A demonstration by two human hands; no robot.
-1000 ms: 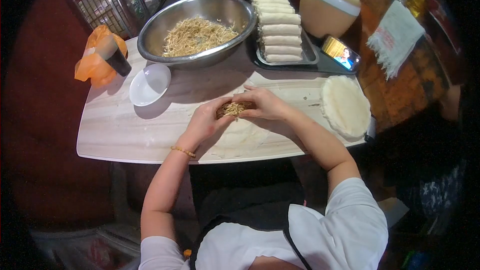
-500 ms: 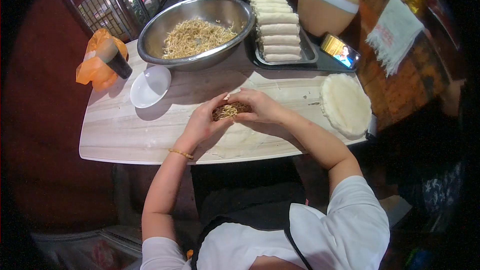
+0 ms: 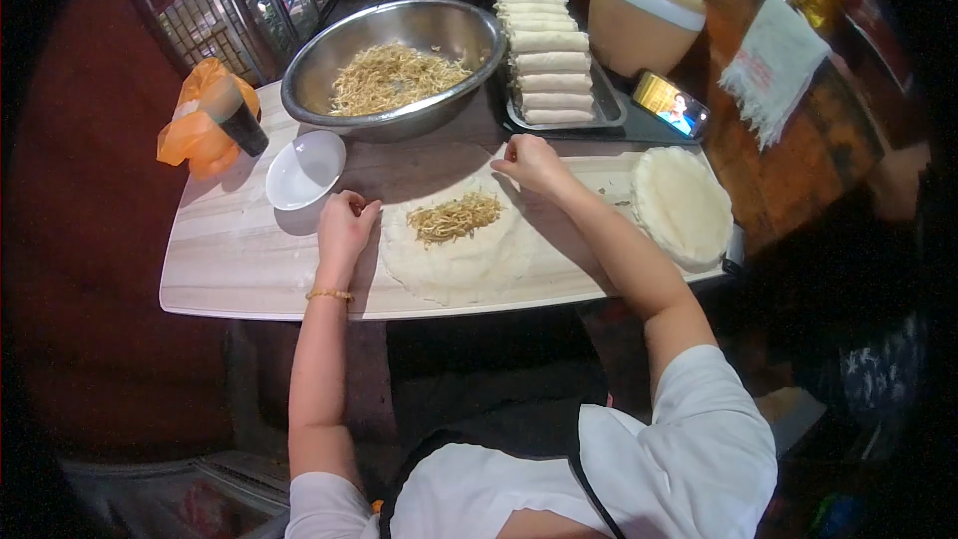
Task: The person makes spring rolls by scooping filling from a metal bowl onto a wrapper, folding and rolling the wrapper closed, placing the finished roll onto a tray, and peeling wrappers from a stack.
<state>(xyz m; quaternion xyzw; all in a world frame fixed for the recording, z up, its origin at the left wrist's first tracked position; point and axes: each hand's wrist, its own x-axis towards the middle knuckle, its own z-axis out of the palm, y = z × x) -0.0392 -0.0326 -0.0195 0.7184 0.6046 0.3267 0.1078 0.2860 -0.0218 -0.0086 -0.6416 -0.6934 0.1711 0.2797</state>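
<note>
A thin round wrapper (image 3: 439,274) lies flat on the table in front of me, with a heap of bean sprout filling (image 3: 454,219) on its upper middle. My left hand (image 3: 345,232) is at the wrapper's left edge, its fingers curled and the thumb and fingertips pinched there. At the far right edge, my right hand (image 3: 534,166) pinches the wrapper between thumb and fingers. Beyond the hands stands a large steel bowl (image 3: 292,90) holding more sprout filling (image 3: 394,78). Rolled spring rolls (image 3: 554,62) are stacked on a dark tray (image 3: 611,108).
A small white bowl (image 3: 305,172) sits left, near a cup of dark drink (image 3: 239,125) and an orange plastic bag (image 3: 185,140). Stacked wrappers (image 3: 681,208) lie right, below a lit phone (image 3: 671,105). Behind it stand a beige jug (image 3: 644,25) and a hanging towel (image 3: 776,70).
Both hands have let go of the filling they were cupping and moved apart to the wrapper's edges, left hand leftward and right hand up and rightward. The filling and wrapper are now uncovered.
</note>
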